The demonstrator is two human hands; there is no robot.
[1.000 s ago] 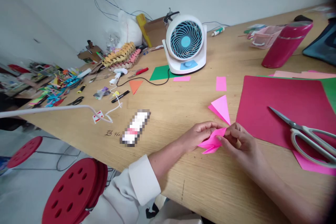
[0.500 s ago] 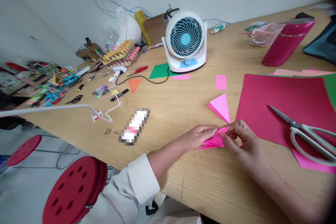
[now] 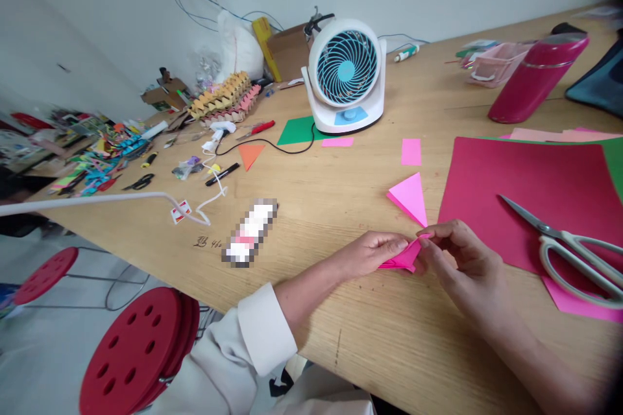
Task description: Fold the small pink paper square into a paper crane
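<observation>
Between both hands is a folded bright pink paper [image 3: 403, 258], just above the wooden table [image 3: 311, 207]. My left hand [image 3: 372, 253] grips its left side, thumb on top. With thumb and index finger, my right hand [image 3: 460, 259] pinches the paper's upper right corner. Just beyond the hands lies a lighter pink folded triangle [image 3: 411, 198]. To the right, scissors [image 3: 549, 231] with pale handles rest on a large dark red sheet [image 3: 516, 188]. A small pink rectangle [image 3: 411, 152] lies farther back.
A white fan [image 3: 346, 71] stands at the back centre. A magenta bottle [image 3: 538, 78] and a pink basket [image 3: 496, 65] are at the back right. On the left lie a phone [image 3: 250, 233], a black pen [image 3: 222, 174] and black scissors [image 3: 139, 183]. Red stools [image 3: 129, 350] stand below the table edge.
My right hand has shifted slightly right and its pinch is now at the paper's upper right corner. The pink paper looks narrower and flatter. My left hand has barely moved.
</observation>
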